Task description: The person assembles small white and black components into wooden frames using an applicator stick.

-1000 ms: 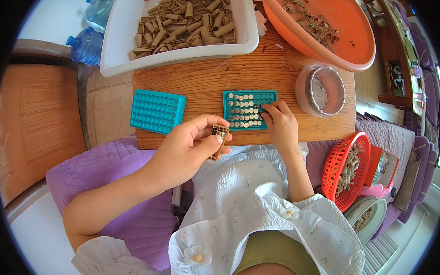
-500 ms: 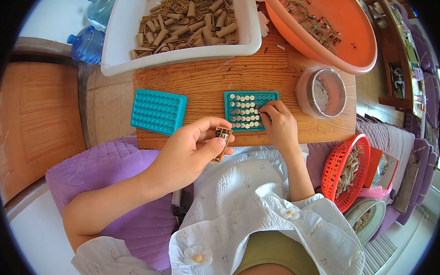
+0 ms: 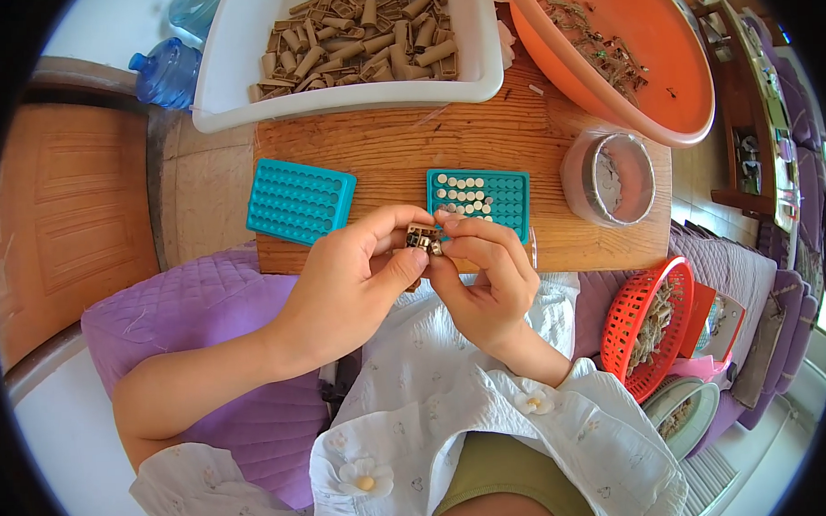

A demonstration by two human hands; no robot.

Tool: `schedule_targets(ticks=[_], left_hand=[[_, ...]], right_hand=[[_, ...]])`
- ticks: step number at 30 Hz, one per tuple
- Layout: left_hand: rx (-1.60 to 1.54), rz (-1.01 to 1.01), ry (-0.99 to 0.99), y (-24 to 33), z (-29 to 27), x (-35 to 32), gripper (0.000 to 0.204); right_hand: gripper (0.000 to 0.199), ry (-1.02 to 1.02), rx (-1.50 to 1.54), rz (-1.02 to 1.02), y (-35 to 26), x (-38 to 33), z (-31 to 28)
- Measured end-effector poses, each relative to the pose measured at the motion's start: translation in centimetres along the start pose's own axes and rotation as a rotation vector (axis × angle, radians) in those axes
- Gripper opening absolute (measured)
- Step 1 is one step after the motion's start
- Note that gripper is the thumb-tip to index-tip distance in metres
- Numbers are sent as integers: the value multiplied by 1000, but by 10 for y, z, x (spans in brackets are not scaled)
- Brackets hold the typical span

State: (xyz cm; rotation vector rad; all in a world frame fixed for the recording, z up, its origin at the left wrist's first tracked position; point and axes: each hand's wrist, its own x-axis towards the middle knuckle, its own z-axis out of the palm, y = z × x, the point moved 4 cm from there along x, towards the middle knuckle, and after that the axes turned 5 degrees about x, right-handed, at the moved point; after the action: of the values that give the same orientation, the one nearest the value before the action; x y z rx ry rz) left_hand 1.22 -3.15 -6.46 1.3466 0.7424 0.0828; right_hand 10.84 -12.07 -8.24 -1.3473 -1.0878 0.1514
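My left hand [image 3: 337,283] grips a small brown plastic casing [image 3: 421,234] between thumb and fingers, its open side with metal parts facing up. My right hand [image 3: 488,283] meets it there, fingertips pinching a small round silvery button cell [image 3: 435,248] against the casing's edge. Just beyond the hands lies a teal tray [image 3: 513,198] with rows of button cells in its round pockets; the right hand hides its near part. To the left rests a second teal tray [image 3: 302,198], its pockets showing no cells.
A white tub [image 3: 353,98] of brown casings stands at the back of the wooden table [image 3: 382,141]. Beside it is an orange basin [image 3: 675,76] with small metal parts. A clear round container [image 3: 601,183] sits at right. A red basket [image 3: 625,342] is beyond the table's right side.
My right hand has come away from the button-cell tray, moving left and nearer, and now touches the casing with a cell in its fingertips. My left hand still holds the casing.
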Motion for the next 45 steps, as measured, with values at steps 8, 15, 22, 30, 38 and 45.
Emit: schedule_targets(ticks=[8, 15, 22, 30, 38, 45], left_hand=[[275, -10, -33, 13, -2, -2, 27], [309, 36, -30, 11, -2, -3, 25], [343, 3, 9, 9, -4, -1, 24], [536, 48, -6, 20, -4, -1, 24], [218, 154, -7, 9, 1, -2, 23], [177, 30, -100, 12, 2, -4, 29]], right_hand=[[20, 6, 47, -9, 1, -1, 3], [21, 105, 22, -2, 1, 0, 1], [15, -68, -49, 30, 1, 6, 4], [14, -160, -48, 77, 3, 4, 8], [14, 140, 1, -114, 0, -7, 6], [14, 170, 7, -186, 3, -12, 9]])
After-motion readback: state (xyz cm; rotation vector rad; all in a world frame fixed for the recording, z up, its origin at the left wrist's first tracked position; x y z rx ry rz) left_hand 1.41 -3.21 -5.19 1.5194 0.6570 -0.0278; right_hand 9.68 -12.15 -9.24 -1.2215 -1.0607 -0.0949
